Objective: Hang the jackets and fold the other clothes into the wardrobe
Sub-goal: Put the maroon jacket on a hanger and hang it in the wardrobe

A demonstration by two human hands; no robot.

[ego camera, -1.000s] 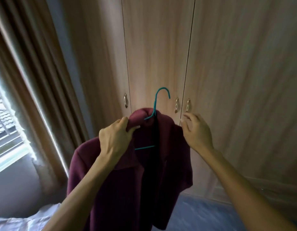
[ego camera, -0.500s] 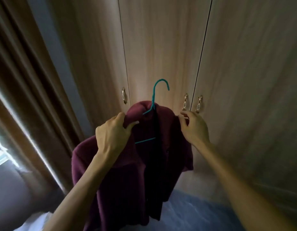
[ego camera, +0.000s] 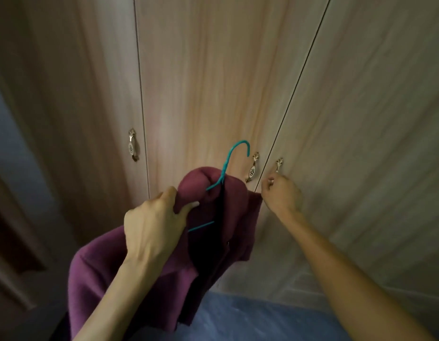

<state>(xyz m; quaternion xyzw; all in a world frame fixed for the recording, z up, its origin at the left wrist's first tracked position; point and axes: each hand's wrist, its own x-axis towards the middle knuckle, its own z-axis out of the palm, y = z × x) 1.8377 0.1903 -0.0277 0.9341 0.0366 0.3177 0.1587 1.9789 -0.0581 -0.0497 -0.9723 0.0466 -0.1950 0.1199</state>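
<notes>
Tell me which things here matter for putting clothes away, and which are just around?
In the job: maroon jacket; teal hanger; left hand gripping the jacket; right hand curled on the right door handle; wardrobe.
Just there: left door handle; middle door handle; blue floor.

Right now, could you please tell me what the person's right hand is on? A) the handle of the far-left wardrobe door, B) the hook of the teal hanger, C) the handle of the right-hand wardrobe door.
C: the right hand curls its fingers round the lower end of the right door handle, while the left hand grips the maroon jacket on the teal hanger.
</notes>
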